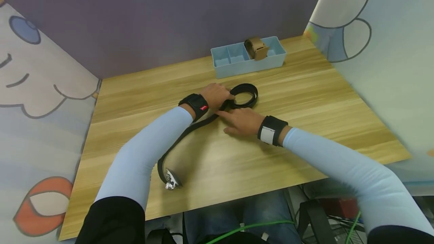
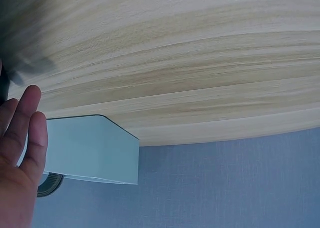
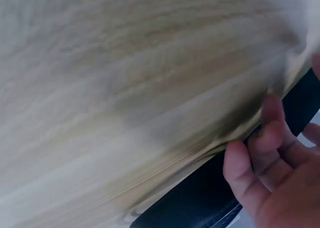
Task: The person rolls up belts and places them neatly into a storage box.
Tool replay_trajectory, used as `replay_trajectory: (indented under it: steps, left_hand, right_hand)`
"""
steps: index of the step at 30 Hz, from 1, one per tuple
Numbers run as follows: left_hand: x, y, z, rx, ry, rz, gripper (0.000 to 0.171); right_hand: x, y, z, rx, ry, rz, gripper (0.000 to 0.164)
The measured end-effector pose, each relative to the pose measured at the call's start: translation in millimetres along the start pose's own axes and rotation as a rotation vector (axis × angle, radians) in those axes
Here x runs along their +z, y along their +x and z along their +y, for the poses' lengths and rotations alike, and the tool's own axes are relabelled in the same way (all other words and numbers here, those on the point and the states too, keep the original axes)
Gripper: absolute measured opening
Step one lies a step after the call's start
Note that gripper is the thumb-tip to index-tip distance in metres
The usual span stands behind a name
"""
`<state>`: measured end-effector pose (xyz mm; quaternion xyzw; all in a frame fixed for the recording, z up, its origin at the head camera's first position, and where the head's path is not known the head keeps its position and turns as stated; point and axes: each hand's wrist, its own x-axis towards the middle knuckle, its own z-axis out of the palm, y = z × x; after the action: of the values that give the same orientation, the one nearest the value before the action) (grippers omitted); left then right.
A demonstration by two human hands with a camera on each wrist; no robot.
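Note:
A black belt [image 1: 184,134] lies across the wooden table, with one end wound into an upright loose coil [image 1: 254,99]. Its silver buckle [image 1: 172,180] rests at the other end, near the front edge. My left hand [image 1: 216,95] pinches the strap just left of the coil; its thumb is hidden. In the left wrist view, several fingers [image 2: 32,138] are nearly straight. Below the coil, my right hand [image 1: 242,120] reaches its index finger to the strap, with the thumb spread apart. The right wrist view shows bent fingertips [image 3: 237,155] against the black strap [image 3: 195,203].
Toward the back stands a light blue divided tray [image 1: 249,68], holding a brown coiled strap [image 1: 250,48] in its right part. A wall rises behind the table, with printed panels on both sides. A green cable [image 1: 251,227] crosses below the front edge.

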<state>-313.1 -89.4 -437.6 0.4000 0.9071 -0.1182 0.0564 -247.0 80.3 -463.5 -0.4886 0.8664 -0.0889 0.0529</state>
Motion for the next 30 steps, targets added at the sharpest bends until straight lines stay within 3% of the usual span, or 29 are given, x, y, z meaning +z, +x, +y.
replay_trajectory:
  steps: [3, 10, 18, 24, 30]
  left_hand:
    - [5.7, -4.2, -4.0, 0.002, -0.006, 0.020, 0.041]
    - [9.4, -5.6, -11.8, -0.005, 0.007, 0.051, 0.039]
    - [6.1, -6.6, -12.3, -0.034, -0.006, 0.035, 0.036]
    - [3.5, -5.0, -12.8, -0.034, 0.010, 0.033, 0.034]
    - [2.9, -2.3, -11.7, -0.051, -0.013, 0.017, 0.034]
  right_hand:
    - [0.2, 5.4, 3.2, -0.004, -0.001, -0.049, 0.065]
    - [-10.1, 8.5, 6.6, 0.011, 0.079, -0.037, 0.046]
    - [-4.0, 14.6, 10.5, 0.055, 0.169, 0.058, 0.045]
    - [-4.1, 17.0, 13.2, 0.091, 0.163, 0.150, 0.038]
    - [-16.0, 16.3, 16.8, 0.239, 0.240, 0.055, 0.031]
